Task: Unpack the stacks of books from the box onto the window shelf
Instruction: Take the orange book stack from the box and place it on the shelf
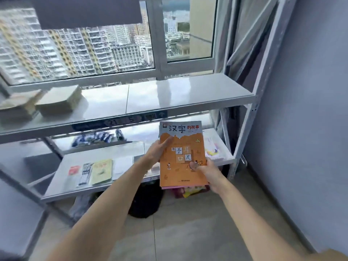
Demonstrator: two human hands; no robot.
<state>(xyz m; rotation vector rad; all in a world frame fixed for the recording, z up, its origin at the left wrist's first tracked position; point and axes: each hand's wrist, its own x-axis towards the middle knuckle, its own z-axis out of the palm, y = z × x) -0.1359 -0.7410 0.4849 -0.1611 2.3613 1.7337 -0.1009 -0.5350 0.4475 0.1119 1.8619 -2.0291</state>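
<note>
A grey metal window shelf (pixel 188 93) is seen beneath a high-rise view, with tan paper-wrapped book bundles (pixel 58 102) lying at its left end. Below its front edge, a thin stack of orange-covered books (pixel 181 157) is gripped by the left hand (pixel 158 153) and right hand (pixel 211 172), fingers curled round its edges. A carrying step is judged; lifting onto the shelf's bare surface is called for next.

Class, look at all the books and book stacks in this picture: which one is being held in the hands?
The orange-covered stack, gripped by the left hand and right hand. The brown-wrapped stacks and yellow-green booklet lie untouched on shelves.
</note>
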